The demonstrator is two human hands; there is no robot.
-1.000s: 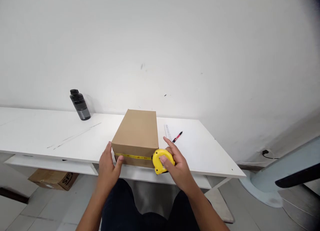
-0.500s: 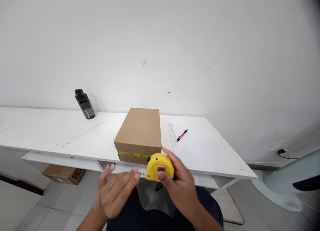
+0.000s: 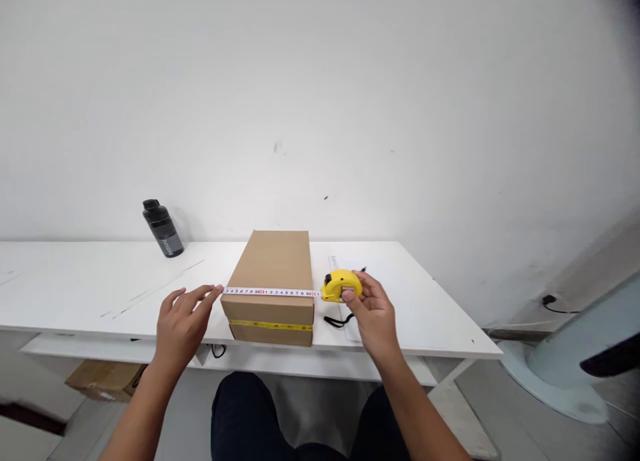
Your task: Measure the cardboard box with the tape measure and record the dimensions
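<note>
A brown cardboard box (image 3: 274,261) sits near the desk's front edge, with a yellow strip (image 3: 270,325) along its front face. The white, numbered tape blade (image 3: 280,292) stretches across the top of the box near its front edge. At the box's left edge, my left hand (image 3: 185,321) pinches the blade's end between thumb and fingers. My right hand (image 3: 373,311), just right of the box, is closed around the yellow tape measure (image 3: 340,286). From its case hangs a black wrist strap (image 3: 339,322).
Behind my right hand lies white paper (image 3: 400,298), with a pen (image 3: 364,269) mostly hidden. A black bottle (image 3: 163,228) stands at the back left of the white desk (image 3: 65,284). Under the desk, another carton (image 3: 103,379) rests at the left.
The blade has been drawn out across the box top. My left hand has moved left to its end, and my right hand has raised the tape measure to the box's right side.
</note>
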